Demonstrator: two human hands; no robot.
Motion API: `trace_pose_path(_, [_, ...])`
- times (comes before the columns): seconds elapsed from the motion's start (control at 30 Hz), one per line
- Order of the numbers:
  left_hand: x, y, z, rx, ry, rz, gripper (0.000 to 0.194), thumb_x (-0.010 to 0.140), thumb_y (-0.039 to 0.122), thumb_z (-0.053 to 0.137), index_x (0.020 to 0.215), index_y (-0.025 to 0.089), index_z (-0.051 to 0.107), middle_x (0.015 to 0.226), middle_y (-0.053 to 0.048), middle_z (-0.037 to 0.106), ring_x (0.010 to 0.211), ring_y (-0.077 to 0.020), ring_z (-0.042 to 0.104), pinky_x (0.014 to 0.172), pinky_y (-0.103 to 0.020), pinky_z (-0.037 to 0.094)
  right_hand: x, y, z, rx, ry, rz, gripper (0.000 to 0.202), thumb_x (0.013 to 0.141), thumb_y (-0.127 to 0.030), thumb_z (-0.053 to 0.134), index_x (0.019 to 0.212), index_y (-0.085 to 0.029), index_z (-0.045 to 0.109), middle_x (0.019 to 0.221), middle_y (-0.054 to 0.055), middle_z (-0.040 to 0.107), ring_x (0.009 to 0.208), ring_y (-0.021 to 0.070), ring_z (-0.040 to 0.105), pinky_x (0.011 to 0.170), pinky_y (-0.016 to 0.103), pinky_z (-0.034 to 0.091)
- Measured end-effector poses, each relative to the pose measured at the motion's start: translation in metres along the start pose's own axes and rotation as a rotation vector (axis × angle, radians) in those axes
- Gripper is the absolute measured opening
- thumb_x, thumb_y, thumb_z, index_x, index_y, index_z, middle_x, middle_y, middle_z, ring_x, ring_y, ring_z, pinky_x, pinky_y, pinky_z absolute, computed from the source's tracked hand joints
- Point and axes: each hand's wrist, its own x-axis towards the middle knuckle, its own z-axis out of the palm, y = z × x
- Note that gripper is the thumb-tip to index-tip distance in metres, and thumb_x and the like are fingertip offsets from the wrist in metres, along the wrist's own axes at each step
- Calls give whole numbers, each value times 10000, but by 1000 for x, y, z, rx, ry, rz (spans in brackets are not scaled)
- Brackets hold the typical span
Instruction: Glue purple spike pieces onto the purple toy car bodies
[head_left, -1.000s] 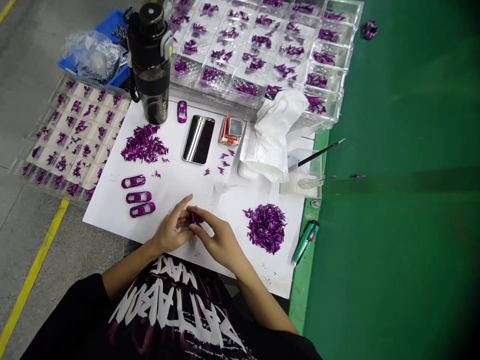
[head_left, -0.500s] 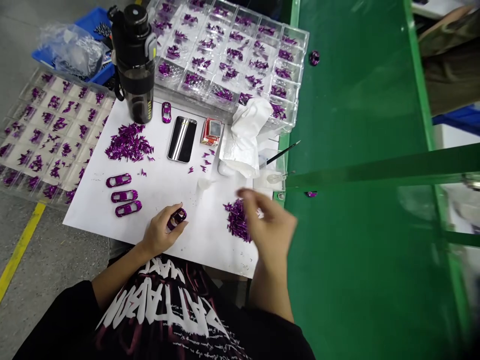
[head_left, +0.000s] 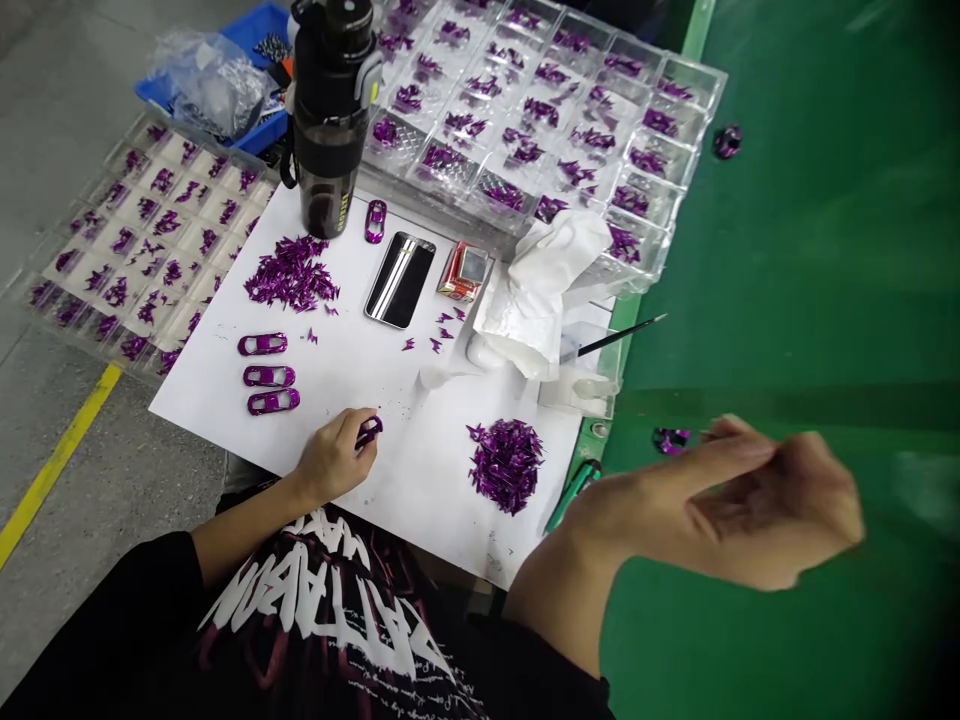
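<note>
My left hand [head_left: 339, 452] is closed around a purple toy car body [head_left: 368, 432] at the near edge of the white board [head_left: 405, 475]. Its fingers cover part of the car. Stretched out over the green conveyor belt [head_left: 780, 640], my right hand [head_left: 772, 505] is somewhat blurred. Its fingers are curled in, and I cannot see what they hold, if anything. Just beyond it lies a purple and black piece [head_left: 670, 440] on the belt. Three purple car bodies [head_left: 268, 376] are lined up at the board's left. Two heaps of small purple parts [head_left: 292, 275] lie on the board, the other heap [head_left: 507, 466] at right.
Clear compartment trays with purple parts stand behind [head_left: 525, 110] and at left [head_left: 150, 240]. A black bottle [head_left: 330, 130], phone [head_left: 400, 280], small red box [head_left: 464, 272], crumpled tissue [head_left: 536, 290] and green-handled cutter [head_left: 574, 495] are around. Another purple piece [head_left: 727, 142] sits farther along the belt.
My right hand has moved right, from above the right heap to over the belt, uncovering the heap and green cutter. My left hand still holds the car body. The view has shifted.
</note>
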Motion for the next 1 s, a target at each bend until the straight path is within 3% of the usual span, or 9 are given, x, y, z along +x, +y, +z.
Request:
trace_pose_path(0.03, [0, 0, 1, 18, -8, -1, 304, 922, 147, 589, 1222, 200, 584, 959, -64, 739, 793, -191, 747, 695, -288, 652, -11, -18, -4, 138, -44, -2, 206, 1022, -330, 611, 1207, -318, 700, 1077, 51, 725, 792, 234, 749, 722, 459, 653])
trace_pose_path(0.13, [1, 1, 2, 63, -41, -2, 312, 926, 145, 571, 1233, 196, 576, 958, -74, 733, 789, -204, 743, 704, -317, 659, -52, -57, -9, 315, -364, 43, 193, 957, -197, 697, 1128, -269, 750, 884, 2, 766, 711, 200, 765, 627, 355, 640])
trace_pose_path(0.2, [2, 2, 2, 85, -63, 0, 318, 926, 136, 560, 1239, 189, 571, 964, -82, 730, 798, -212, 744, 723, -333, 663, -75, -68, -7, 394, -522, 84, 207, 945, -157, 700, 1131, -233, 748, 854, 7, 783, 717, 194, 779, 615, 318, 634])
trace_pose_path(0.27, [3, 3, 2, 100, -82, 0, 328, 923, 124, 551, 1244, 188, 567, 975, -85, 729, 816, -215, 748, 746, -340, 665, -90, -70, -4, 485, -599, 110, 244, 949, -129, 680, 1168, -223, 728, 895, 22, 795, 745, 190, 786, 637, 315, 642])
trace_pose_path(0.5, [5, 1, 1, 103, -123, -19, 345, 921, 121, 546, 1259, 186, 571, 1019, -101, 735, 885, -242, 755, 792, -380, 666, -99, -66, 1, 539, -667, 89, 229, 950, -126, 668, 1140, -244, 719, 901, 14, 805, 767, 177, 789, 707, 312, 663])
trace_pose_path(0.73, [6, 1, 0, 41, -146, -103, 338, 901, 144, 600, 1233, 204, 625, 1046, -94, 760, 904, -245, 766, 816, -385, 664, -101, -66, 0, 486, -709, 139, 134, 984, -230, 640, 1095, -225, 715, 887, 37, 804, 763, 196, 793, 707, 345, 677])
trace_pose_path(1.0, [24, -4, -14, -123, -189, -279, 317, 826, 177, 767, 1135, 200, 700, 977, -54, 808, 840, -217, 788, 772, -321, 666, -110, -67, -3, 486, -625, 185, 175, 995, -226, 630, 1162, -223, 680, 955, 40, 797, 847, 208, 802, 782, 389, 685])
